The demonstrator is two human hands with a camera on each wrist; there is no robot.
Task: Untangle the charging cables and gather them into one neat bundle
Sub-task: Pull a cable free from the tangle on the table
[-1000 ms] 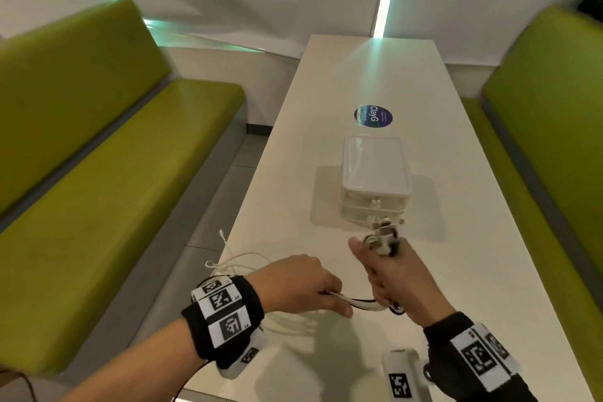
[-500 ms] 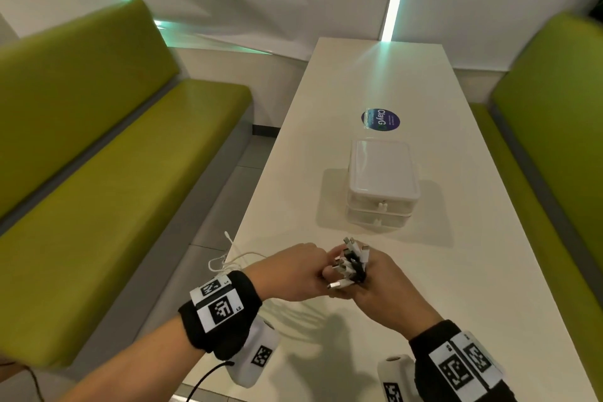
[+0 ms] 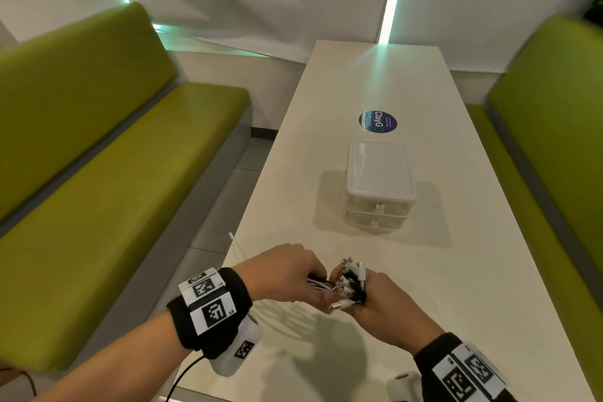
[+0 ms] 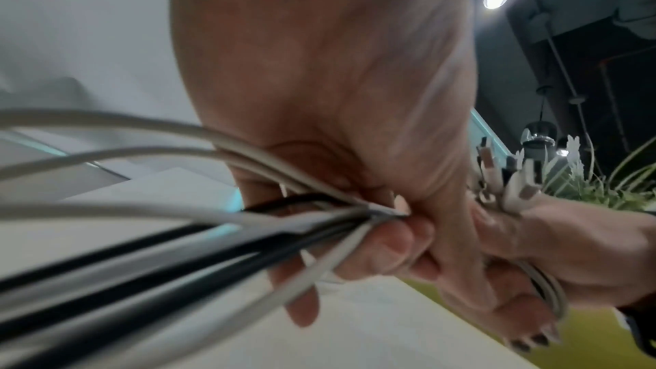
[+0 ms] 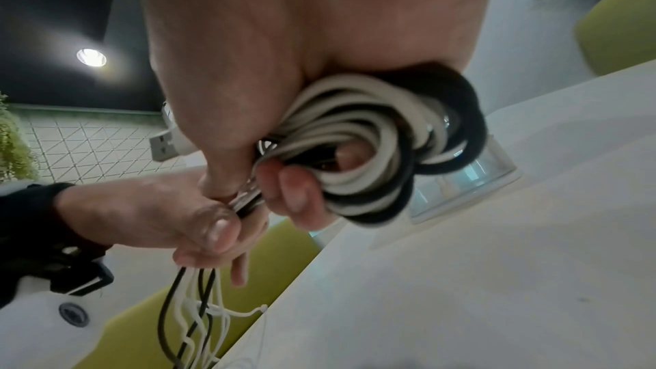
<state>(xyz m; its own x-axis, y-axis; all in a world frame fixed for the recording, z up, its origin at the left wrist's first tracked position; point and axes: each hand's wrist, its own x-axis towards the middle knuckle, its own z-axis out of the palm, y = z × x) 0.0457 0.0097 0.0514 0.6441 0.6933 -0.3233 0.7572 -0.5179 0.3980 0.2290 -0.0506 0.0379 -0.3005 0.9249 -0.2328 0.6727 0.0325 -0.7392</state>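
Brought both hands together near table's (image 3: 489, 271) front edge: right hand (image 3: 385, 307) clutched coiled cables (image 5: 373, 150), left hand (image 3: 287, 274) pinched loose strands beside it.

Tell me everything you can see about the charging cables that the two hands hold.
The charging cables are thin, smooth cords, several white and some black, plastic-looking. The right hand grips a wound coil of them, with a cluster of plug ends sticking up above it. The left hand pinches the strands where they leave the coil. Their loose lengths trail off past the left hand toward the white table's near-left edge.
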